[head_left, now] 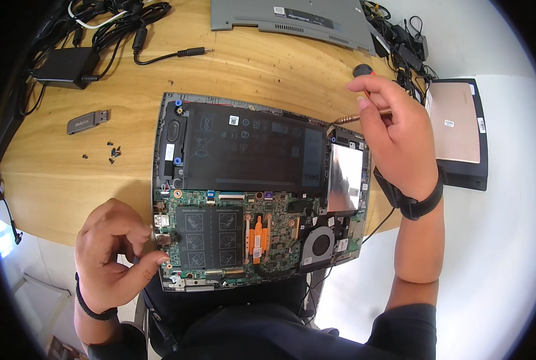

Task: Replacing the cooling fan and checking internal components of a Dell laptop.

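Observation:
An opened laptop base (253, 156) lies across the table's front edge, showing a black battery, green circuit board, orange heat pipe, fan and silver drive. My left hand (112, 252) is at its lower left corner, fingers curled and thumb on the edge beside the ports. My right hand (394, 141) grips a screwdriver (367, 117) with a red and black handle and copper-coloured shaft, its tip at the upper right of the base, by the battery's corner. Several loose screws (113, 153) lie left of the laptop, below a grey USB stick (85, 122).
The wooden table (250, 75) holds a grey bottom cover (334, 18) at the back, a black power adapter (64, 66) with tangled cables at the back left, and more cables and adapters (406, 45) at the back right. A closed beige laptop (454, 135) on a black one sits at the right.

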The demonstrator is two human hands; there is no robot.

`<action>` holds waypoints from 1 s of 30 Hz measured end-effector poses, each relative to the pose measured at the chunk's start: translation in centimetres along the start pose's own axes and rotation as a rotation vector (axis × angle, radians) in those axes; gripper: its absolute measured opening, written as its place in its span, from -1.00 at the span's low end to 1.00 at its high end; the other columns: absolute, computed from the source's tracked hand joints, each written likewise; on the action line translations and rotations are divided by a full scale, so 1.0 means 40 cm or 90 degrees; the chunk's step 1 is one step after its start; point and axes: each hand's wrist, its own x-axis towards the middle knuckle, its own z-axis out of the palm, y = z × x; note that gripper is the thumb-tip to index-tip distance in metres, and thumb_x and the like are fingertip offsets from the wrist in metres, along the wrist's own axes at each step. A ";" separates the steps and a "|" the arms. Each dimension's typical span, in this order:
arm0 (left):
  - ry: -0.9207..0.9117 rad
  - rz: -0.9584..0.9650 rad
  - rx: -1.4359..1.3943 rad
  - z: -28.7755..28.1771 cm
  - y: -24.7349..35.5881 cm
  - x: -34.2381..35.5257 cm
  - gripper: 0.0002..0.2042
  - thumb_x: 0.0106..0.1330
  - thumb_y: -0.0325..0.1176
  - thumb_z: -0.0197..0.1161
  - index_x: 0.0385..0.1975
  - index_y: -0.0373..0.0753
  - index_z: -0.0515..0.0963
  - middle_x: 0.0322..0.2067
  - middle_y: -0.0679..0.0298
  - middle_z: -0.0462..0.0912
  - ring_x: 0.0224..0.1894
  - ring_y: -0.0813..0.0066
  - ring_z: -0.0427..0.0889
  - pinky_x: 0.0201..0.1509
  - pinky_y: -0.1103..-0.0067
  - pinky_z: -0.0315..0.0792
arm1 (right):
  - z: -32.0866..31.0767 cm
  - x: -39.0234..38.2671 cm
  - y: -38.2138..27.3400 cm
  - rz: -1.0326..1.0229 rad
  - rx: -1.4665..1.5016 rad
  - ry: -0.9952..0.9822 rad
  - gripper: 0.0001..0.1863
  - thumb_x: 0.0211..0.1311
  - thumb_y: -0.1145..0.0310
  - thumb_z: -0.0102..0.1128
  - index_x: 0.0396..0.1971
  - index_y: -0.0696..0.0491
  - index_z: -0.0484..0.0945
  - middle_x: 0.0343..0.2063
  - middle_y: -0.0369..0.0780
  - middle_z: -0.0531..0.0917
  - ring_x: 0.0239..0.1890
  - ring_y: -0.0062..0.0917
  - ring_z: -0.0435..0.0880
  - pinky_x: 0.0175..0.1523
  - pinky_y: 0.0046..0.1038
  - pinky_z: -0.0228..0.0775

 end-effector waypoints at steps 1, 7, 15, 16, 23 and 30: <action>0.000 0.004 0.006 0.000 0.000 0.000 -0.65 0.17 -0.51 0.61 -0.12 -0.31 0.57 -0.34 0.21 0.53 -0.47 0.63 0.49 -0.51 0.71 0.35 | 0.000 0.001 0.000 0.011 -0.004 -0.006 -0.83 0.46 0.51 0.17 -0.04 0.10 0.65 -0.57 -0.27 0.59 -0.56 -0.57 0.48 -0.39 -0.50 0.31; -0.005 0.016 0.008 -0.002 -0.004 0.002 -0.65 0.18 -0.50 0.60 -0.11 -0.32 0.57 -0.33 0.21 0.53 -0.48 0.63 0.47 -0.52 0.71 0.33 | 0.007 0.005 -0.003 0.083 -0.004 0.012 -0.82 0.52 0.48 0.19 0.01 0.14 0.66 -0.46 -0.32 0.67 -0.44 -0.74 0.52 -0.29 -0.62 0.38; 0.000 0.015 -0.023 -0.001 -0.008 -0.001 -0.65 0.19 -0.52 0.58 -0.10 -0.34 0.56 -0.32 0.20 0.53 -0.48 0.63 0.45 -0.52 0.70 0.32 | 0.000 0.003 -0.011 -0.048 -0.042 -0.009 -0.86 0.41 0.50 0.19 -0.08 0.08 0.61 -0.57 -0.22 0.60 -0.59 -0.40 0.52 -0.40 -0.39 0.35; -0.003 0.019 -0.012 -0.002 -0.008 0.000 -0.65 0.19 -0.52 0.58 -0.10 -0.34 0.56 -0.31 0.19 0.53 -0.48 0.63 0.45 -0.52 0.70 0.32 | -0.004 0.002 -0.013 -0.025 -0.037 -0.024 -0.85 0.45 0.52 0.17 -0.06 0.10 0.60 -0.53 -0.26 0.59 -0.54 -0.51 0.51 -0.37 -0.47 0.36; -0.012 0.020 -0.005 -0.005 -0.009 -0.002 -0.63 0.18 -0.55 0.57 -0.09 -0.35 0.54 -0.27 0.18 0.53 -0.47 0.62 0.45 -0.50 0.70 0.32 | 0.008 0.000 -0.010 0.004 0.029 -0.008 -0.85 0.45 0.54 0.13 -0.08 0.10 0.62 -0.53 -0.27 0.60 -0.54 -0.58 0.51 -0.36 -0.50 0.36; -0.020 -0.002 0.009 -0.008 -0.005 -0.008 -0.64 0.17 -0.57 0.56 -0.10 -0.35 0.52 -0.22 0.18 0.52 -0.45 0.63 0.46 -0.46 0.70 0.33 | 0.013 -0.005 -0.007 0.055 -0.006 0.013 -0.81 0.50 0.50 0.13 -0.02 0.09 0.68 -0.43 -0.34 0.65 -0.41 -0.73 0.52 -0.28 -0.62 0.37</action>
